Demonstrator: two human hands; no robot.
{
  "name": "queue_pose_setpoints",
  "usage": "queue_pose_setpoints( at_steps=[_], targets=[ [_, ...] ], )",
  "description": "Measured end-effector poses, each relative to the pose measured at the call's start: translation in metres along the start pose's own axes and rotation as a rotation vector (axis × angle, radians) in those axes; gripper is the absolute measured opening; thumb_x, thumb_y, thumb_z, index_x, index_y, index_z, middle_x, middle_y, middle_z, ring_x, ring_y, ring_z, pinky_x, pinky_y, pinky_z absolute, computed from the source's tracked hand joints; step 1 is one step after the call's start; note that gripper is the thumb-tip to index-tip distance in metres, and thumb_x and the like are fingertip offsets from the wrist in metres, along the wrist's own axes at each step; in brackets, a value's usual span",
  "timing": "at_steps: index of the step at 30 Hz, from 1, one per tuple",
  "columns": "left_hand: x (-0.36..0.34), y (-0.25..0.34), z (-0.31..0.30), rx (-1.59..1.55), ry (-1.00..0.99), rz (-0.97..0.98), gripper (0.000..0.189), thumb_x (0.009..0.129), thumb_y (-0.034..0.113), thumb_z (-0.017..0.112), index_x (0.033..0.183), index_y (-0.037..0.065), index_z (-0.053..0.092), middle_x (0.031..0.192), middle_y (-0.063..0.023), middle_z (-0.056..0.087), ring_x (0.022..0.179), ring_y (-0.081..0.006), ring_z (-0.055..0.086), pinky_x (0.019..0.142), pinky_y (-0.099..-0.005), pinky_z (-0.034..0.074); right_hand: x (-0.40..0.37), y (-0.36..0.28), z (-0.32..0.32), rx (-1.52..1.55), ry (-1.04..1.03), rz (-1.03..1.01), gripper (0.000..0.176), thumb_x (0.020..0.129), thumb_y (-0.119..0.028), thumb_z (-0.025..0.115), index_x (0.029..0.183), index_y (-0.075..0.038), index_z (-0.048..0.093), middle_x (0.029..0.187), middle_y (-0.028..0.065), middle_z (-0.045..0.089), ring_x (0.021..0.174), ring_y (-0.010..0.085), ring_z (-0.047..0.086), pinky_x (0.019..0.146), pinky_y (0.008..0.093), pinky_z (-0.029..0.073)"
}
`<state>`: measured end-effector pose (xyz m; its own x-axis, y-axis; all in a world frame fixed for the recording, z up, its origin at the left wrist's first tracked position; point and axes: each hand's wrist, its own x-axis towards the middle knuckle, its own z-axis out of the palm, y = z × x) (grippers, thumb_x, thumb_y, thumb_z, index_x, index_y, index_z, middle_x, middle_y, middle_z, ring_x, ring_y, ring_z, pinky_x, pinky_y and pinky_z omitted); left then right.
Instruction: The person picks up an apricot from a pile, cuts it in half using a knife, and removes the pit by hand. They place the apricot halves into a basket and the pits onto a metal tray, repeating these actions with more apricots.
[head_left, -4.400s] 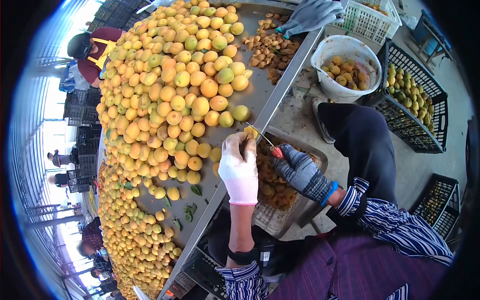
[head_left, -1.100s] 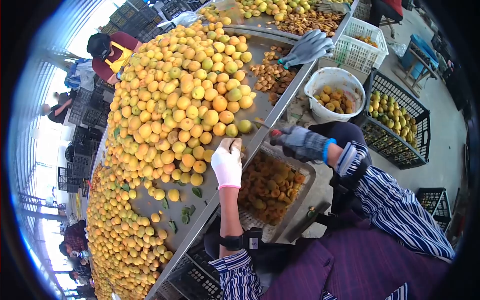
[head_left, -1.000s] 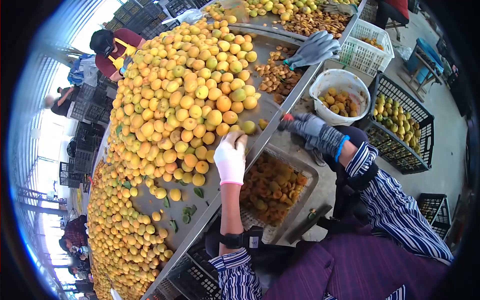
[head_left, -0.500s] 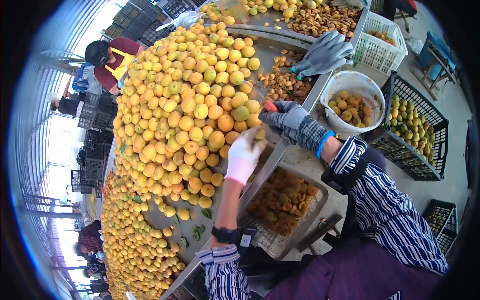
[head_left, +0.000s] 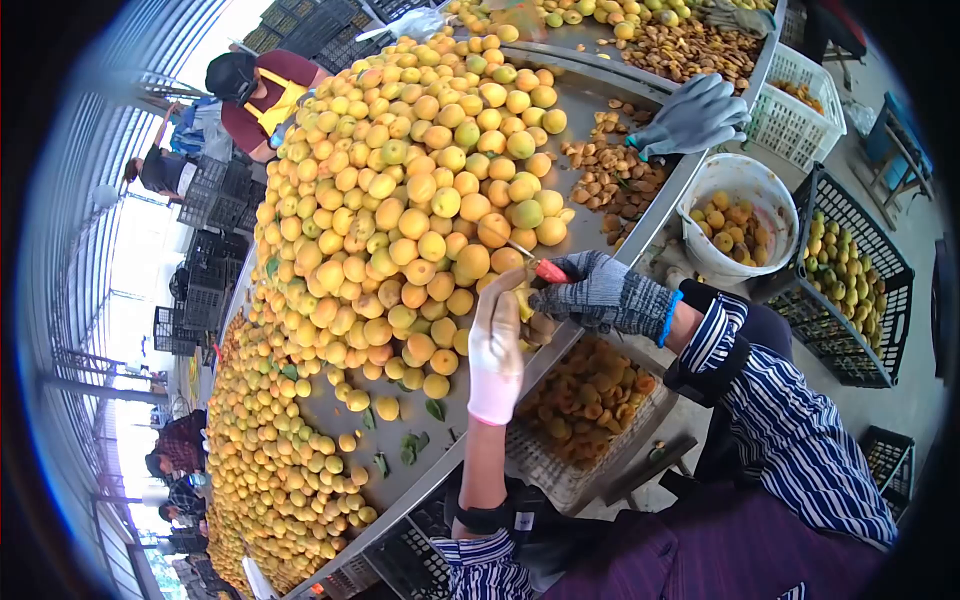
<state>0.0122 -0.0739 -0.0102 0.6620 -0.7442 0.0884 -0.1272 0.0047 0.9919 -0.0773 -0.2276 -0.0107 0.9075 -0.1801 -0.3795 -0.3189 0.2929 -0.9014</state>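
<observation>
My left hand [head_left: 497,345], in a white and pink glove, has its fingers closed round a yellow-green fruit [head_left: 524,303] at the table's edge. My right hand [head_left: 600,292], in a grey knit glove, grips a small knife by its red handle [head_left: 550,271], with the thin blade pointing up and left over the fruit pile. Both hands meet at the held fruit. A large heap of orange-yellow fruit [head_left: 400,215] lies beside them on the metal table [head_left: 455,450]. Below the hands, a crate [head_left: 585,400] holds opened fruit.
Brown pits [head_left: 610,180] and a grey glove [head_left: 695,118] lie on the table. At the right stand a white bucket [head_left: 740,170] of fruit, a black crate [head_left: 870,372] and a white basket [head_left: 835,120]. A person [head_left: 265,95] is across the heap.
My hands have come together at the fruit, the right one moving down. The knife's blade now shows, pointing up and left. The whole view has shifted slightly.
</observation>
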Motion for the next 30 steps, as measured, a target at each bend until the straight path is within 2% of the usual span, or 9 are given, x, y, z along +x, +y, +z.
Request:
queue_pose_setpoints(
  at_steps=[1, 5, 18, 20, 23, 26, 27, 29, 30],
  targets=[
    [-0.001, -0.001, 0.002, 0.423, 0.117, 0.226, 0.043, 0.095, 0.034, 0.049, 0.125, 0.003, 0.048, 0.104, -0.0085, 0.059, 0.078, -0.0179, 0.060, 0.073, -0.0304, 0.049, 0.003, 0.006, 0.003, 0.057, 0.000, -0.001, 0.030, 0.079, -0.032, 0.073, 0.091, -0.006, 0.064, 0.060, -0.0021, 0.054, 0.044, 0.0061, 0.047, 0.040, 0.0215, 0.036],
    [-0.016, 0.021, -0.002, 0.745, 0.045, 0.192, 0.042, 0.087, 0.028, 0.062, 0.125, 0.012, 0.051, 0.098, -0.0132, 0.058, 0.078, -0.0262, 0.062, 0.069, -0.0336, 0.050, -0.006, -0.005, 0.007, 0.281, -0.019, 0.133, 0.027, 0.081, -0.033, 0.071, 0.075, -0.008, 0.061, 0.055, -0.0009, 0.053, 0.040, 0.0065, 0.048, 0.036, 0.0205, 0.036],
    [-0.024, 0.020, -0.010, 0.698, 0.114, 0.302, 0.028, 0.086, 0.017, 0.061, 0.110, 0.005, 0.054, 0.093, -0.0123, 0.057, 0.078, -0.0265, 0.059, 0.070, -0.0339, 0.048, 0.003, 0.013, 0.017, 0.227, -0.301, 0.177, 0.033, 0.085, -0.038, 0.064, 0.088, -0.005, 0.066, 0.059, 0.0022, 0.056, 0.039, 0.0079, 0.048, 0.037, 0.0196, 0.037],
    [-0.025, 0.022, -0.008, 0.625, 0.119, 0.316, 0.023, 0.089, 0.014, 0.057, 0.109, 0.003, 0.052, 0.094, -0.0138, 0.055, 0.075, -0.0294, 0.058, 0.067, -0.0349, 0.048, -0.001, 0.020, 0.030, 0.160, -0.199, -0.347, 0.042, 0.087, -0.046, 0.059, 0.075, -0.006, 0.063, 0.053, 0.0000, 0.051, 0.041, 0.0082, 0.049, 0.038, 0.0207, 0.034],
    [-0.028, 0.019, -0.001, 0.614, 0.181, 0.362, 0.021, 0.090, 0.013, 0.054, 0.108, 0.003, 0.052, 0.092, -0.0131, 0.055, 0.071, -0.0280, 0.056, 0.066, -0.0336, 0.048, 0.005, 0.035, 0.024, 0.127, -0.273, -0.423, 0.025, 0.089, -0.028, 0.061, 0.092, -0.003, 0.063, 0.058, 0.0002, 0.053, 0.045, 0.0089, 0.049, 0.041, 0.0208, 0.037],
    [-0.033, 0.017, 0.004, 0.508, 0.200, 0.250, 0.021, 0.093, 0.014, 0.044, 0.108, 0.002, 0.053, 0.087, -0.0082, 0.052, 0.066, -0.0145, 0.049, 0.062, -0.0262, 0.043, 0.004, 0.036, 0.018, 0.480, -0.412, 0.151, 0.024, 0.086, -0.009, 0.061, 0.110, -0.004, 0.058, 0.071, 0.0021, 0.056, 0.055, 0.0106, 0.052, 0.048, 0.0221, 0.042],
    [-0.032, 0.016, 0.005, 0.508, 0.198, 0.242, 0.021, 0.093, 0.014, 0.044, 0.108, 0.002, 0.053, 0.087, -0.0082, 0.052, 0.066, -0.0145, 0.049, 0.062, -0.0262, 0.043, 0.005, 0.040, 0.019, 0.485, -0.411, 0.157, 0.024, 0.086, -0.009, 0.061, 0.110, -0.004, 0.058, 0.071, 0.0021, 0.056, 0.055, 0.0106, 0.052, 0.048, 0.0221, 0.042],
    [-0.030, 0.014, 0.008, 0.547, 0.224, 0.323, 0.021, 0.094, 0.015, 0.042, 0.106, 0.002, 0.054, 0.085, -0.0048, 0.049, 0.067, -0.0097, 0.045, 0.061, -0.0240, 0.040, 0.007, 0.049, 0.025, -0.334, -0.192, -1.041, 0.041, 0.084, 0.004, 0.057, 0.123, -0.007, 0.052, 0.083, 0.0040, 0.058, 0.063, 0.0114, 0.053, 0.055, 0.0231, 0.044],
    [-0.035, 0.015, 0.008, 0.462, 0.209, 0.134, 0.014, 0.092, 0.009, 0.045, 0.103, 0.001, 0.052, 0.086, -0.0105, 0.052, 0.067, -0.0166, 0.053, 0.064, -0.0274, 0.045, 0.011, 0.055, 0.027, -0.262, -0.178, -1.055, 0.038, 0.085, 0.005, 0.055, 0.121, -0.007, 0.054, 0.083, 0.0044, 0.057, 0.066, 0.0104, 0.054, 0.056, 0.0229, 0.044]
  ],
)
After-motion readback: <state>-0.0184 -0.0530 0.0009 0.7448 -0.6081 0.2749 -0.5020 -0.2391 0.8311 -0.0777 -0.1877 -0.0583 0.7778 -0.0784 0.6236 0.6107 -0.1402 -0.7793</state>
